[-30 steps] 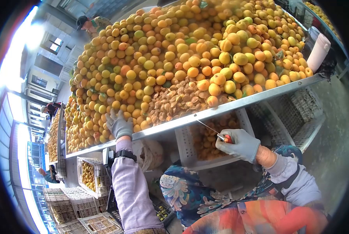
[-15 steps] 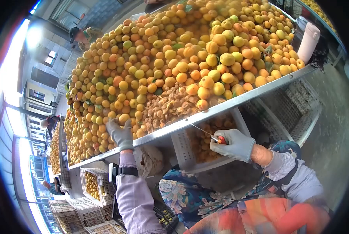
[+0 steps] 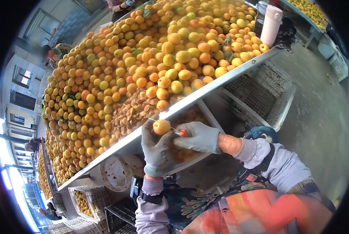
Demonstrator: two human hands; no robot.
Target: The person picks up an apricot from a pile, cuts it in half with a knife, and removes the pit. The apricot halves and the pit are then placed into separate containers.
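My left hand (image 3: 155, 151), in a grey glove, grips a yellow-orange apricot (image 3: 161, 127) between thumb and fingers, just off the table's metal edge. In my right hand (image 3: 199, 137), also gloved, is a red-handled pitting tool (image 3: 184, 133) with a thin metal rod. The rod lines up with the apricot, and a thin length of it shows beyond the fruit's upper left side. A heap of brown apricot pits (image 3: 133, 111) lies on the table behind the hands, with a large pile of apricots (image 3: 116, 62) around it.
Below the edge (image 3: 229, 76) stand a crate of halved fruit (image 3: 182, 154), a white bucket (image 3: 115, 173) and another white crate (image 3: 277, 97). A pink flask (image 3: 271, 25) stands at the table's right corner. Crates of apricots (image 3: 89, 202) sit lower left; other people work beyond.
My left hand has come from the pile towards the right with an apricot. My right hand has moved left and up, bringing the tool to the fruit. The view has shifted right.
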